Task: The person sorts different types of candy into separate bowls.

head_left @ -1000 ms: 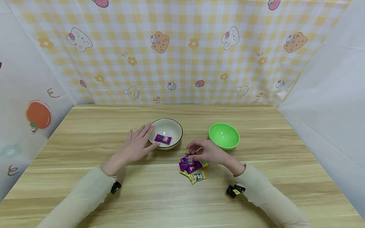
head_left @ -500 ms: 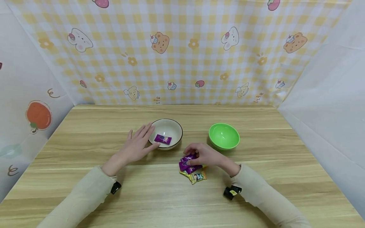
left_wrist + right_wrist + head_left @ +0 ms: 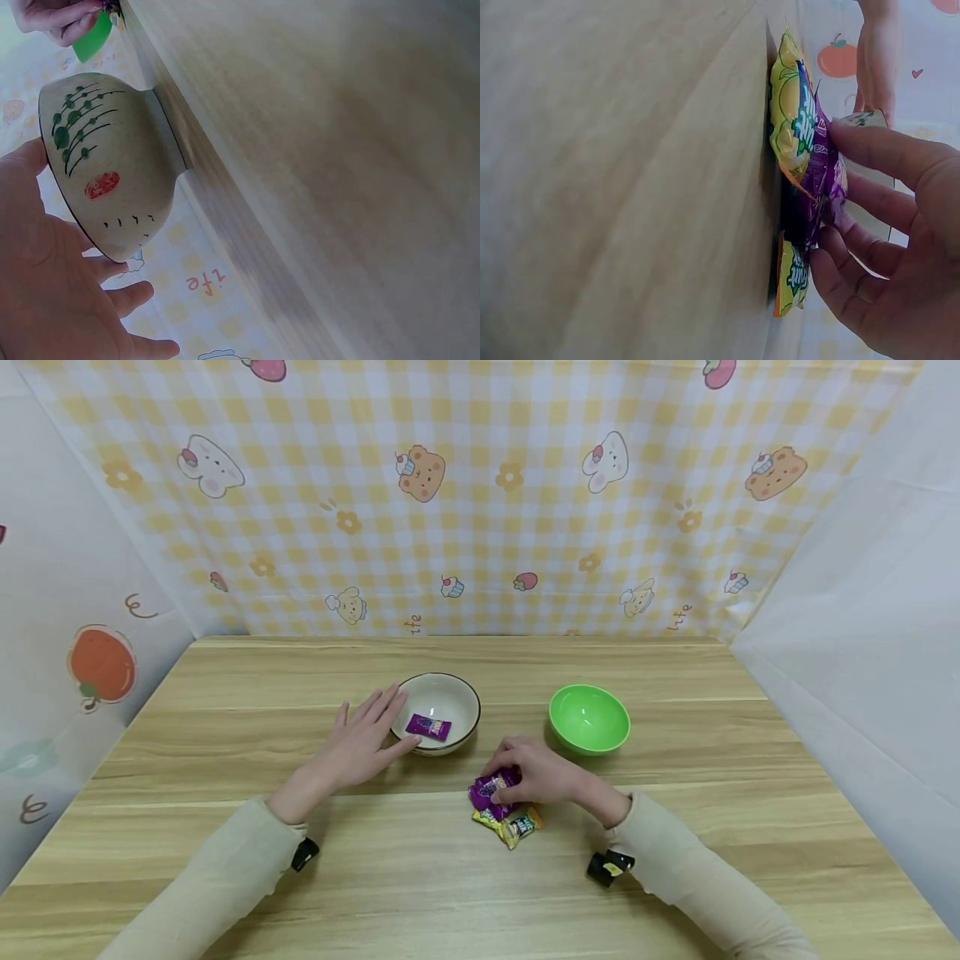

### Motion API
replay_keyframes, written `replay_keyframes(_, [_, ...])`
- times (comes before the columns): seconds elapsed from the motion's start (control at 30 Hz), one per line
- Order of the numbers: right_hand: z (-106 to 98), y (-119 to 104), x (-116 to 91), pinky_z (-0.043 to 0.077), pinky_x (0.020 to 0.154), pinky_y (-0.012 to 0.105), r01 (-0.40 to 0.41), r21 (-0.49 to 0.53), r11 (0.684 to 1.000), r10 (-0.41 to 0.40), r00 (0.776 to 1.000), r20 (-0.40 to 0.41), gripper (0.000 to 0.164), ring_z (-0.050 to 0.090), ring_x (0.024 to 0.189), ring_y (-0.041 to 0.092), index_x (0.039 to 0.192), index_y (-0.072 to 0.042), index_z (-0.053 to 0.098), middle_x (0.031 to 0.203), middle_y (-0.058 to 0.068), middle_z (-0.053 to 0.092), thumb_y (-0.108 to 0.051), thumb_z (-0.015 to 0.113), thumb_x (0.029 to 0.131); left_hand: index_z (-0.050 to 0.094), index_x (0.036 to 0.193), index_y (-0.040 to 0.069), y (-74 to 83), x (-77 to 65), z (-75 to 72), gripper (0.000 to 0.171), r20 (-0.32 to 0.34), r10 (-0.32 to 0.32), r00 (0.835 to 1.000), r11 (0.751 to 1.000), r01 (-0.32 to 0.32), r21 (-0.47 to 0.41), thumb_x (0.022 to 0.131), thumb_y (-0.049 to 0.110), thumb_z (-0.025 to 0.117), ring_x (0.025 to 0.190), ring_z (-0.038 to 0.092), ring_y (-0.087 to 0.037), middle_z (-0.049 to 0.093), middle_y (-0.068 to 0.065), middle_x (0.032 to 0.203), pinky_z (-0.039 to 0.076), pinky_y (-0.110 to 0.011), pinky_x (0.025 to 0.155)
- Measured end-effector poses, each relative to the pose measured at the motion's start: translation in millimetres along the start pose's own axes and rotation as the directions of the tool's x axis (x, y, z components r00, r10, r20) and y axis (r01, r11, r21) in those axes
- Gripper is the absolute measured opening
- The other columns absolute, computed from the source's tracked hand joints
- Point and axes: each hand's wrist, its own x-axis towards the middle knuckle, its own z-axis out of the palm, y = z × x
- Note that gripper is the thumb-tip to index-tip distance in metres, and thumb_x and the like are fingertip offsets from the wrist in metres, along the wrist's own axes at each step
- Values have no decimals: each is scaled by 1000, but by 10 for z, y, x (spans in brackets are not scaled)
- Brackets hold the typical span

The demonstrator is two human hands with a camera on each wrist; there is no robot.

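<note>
My left hand (image 3: 354,750) rests with extended fingers at the left rim of a cream bowl (image 3: 442,696), which has a dark rim. One purple candy packet (image 3: 428,727) lies inside it. Painted green leaves and a red mark show on the bowl's outside (image 3: 124,161) in the left wrist view. My right hand (image 3: 542,770) is over a small pile of candies and pinches a purple candy packet (image 3: 836,184) between thumb and fingers. Yellow candy packets (image 3: 522,827) stick out at the pile's near side. The hand hides part of the pile.
A green bowl (image 3: 589,718) stands behind the right hand, to the right of the cream bowl. Wood-grain tabletop (image 3: 420,877) surrounds everything. A yellow checked cloth (image 3: 480,543) hangs along the table's back edge.
My right hand has shifted slightly nearer and lower onto the pile, its fingers closing on a purple candy packet. The pile has shifted a little. The left hand stays at the cream bowl.
</note>
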Motion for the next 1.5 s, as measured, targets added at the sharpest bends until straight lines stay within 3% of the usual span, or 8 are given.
replay_keyframes(0.33, [-15, 4, -4, 41, 70, 24, -45, 63, 997, 46, 999, -2, 22, 50, 78, 9, 93, -10, 63, 88, -2, 54, -17, 71, 73, 16, 142, 8, 5, -5, 3, 78, -1, -3, 1000, 1000, 3, -3, 86, 60, 34, 129, 12, -33, 11, -10, 145, 3, -61, 94])
replay_keyframes(0.63, [-48, 23, -13, 43, 73, 24, -109, 147, 983, 108, 994, 14, 21, 52, 83, 9, 92, -11, 60, 93, -4, 56, -15, 70, 75, 14, 142, 8, 0, 4, -1, 78, 11, -6, 1000, 1000, 6, -4, 86, 60, 33, 129, 10, -33, 10, -10, 146, 2, -62, 94])
replay_keyframes(0.83, [-65, 51, -29, 46, 65, 24, -113, 206, 972, 113, 994, 11, 18, 54, 76, 9, 91, -11, 59, 87, -5, 58, -14, 69, 76, 14, 142, 8, -4, 11, 1, 79, 15, -6, 1000, 1000, 6, 0, 86, 61, 32, 129, 10, -33, 10, -11, 145, 2, -62, 94])
replay_keyframes(1.1, [-87, 92, -55, 47, 64, 27, -183, 341, 922, 181, 983, 38, 18, 55, 75, 13, 91, -8, 59, 84, -1, 60, -15, 68, 78, 14, 142, 8, -7, 13, 1, 79, 18, -7, 1000, 1000, 7, 1, 85, 61, 32, 129, 10, -33, 10, -11, 145, 2, -62, 94])
replay_keyframes(1.3, [-219, -42, -58, 47, 71, 30, -201, 415, 888, 203, 978, 38, 15, 57, 79, 19, 91, 1, 59, 84, 6, 60, -4, 65, 79, 15, 142, 8, 3, 5, -9, 79, 17, -9, 1000, 1000, 9, -3, 85, 61, 32, 129, 10, -33, 10, -11, 145, 2, -61, 94])
replay_keyframes(1.5, [-162, 133, -69, 47, 69, 29, -244, 491, 836, 274, 962, 11, 21, 57, 79, 17, 97, -2, 61, 85, 3, 61, -12, 66, 80, 15, 142, 8, 4, 4, -8, 79, 15, -9, 1000, 1000, 9, -6, 85, 61, 32, 129, 10, -33, 10, -11, 145, 2, -61, 94])
